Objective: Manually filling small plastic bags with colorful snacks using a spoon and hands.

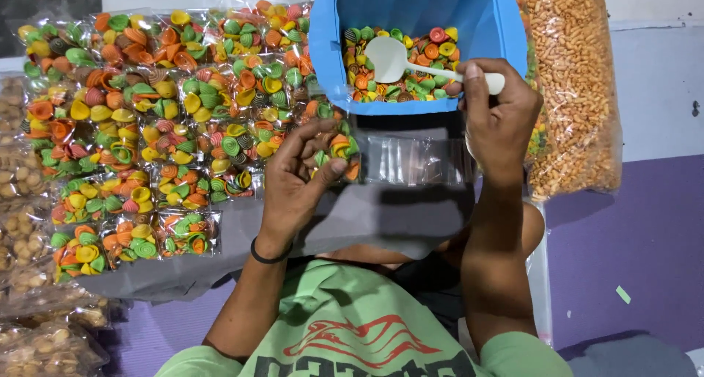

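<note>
My right hand (500, 116) grips the handle of a white plastic spoon (389, 58), whose bowl rests on coloured shell-shaped snacks inside a blue tub (425, 10). My left hand (297, 175) pinches a small clear bag (339, 148) partly filled with the same orange, green and yellow shells, just below the tub's front rim. A stack of empty clear bags (414, 160) lies between my two hands on a grey cloth (381, 219).
Many filled small bags of coloured shells (147, 127) are laid in rows to the left. Bags of brown snacks (22, 223) line the far left edge. A tall bag of orange crumbly snack (576, 91) stands at the right, on a purple mat (631, 245).
</note>
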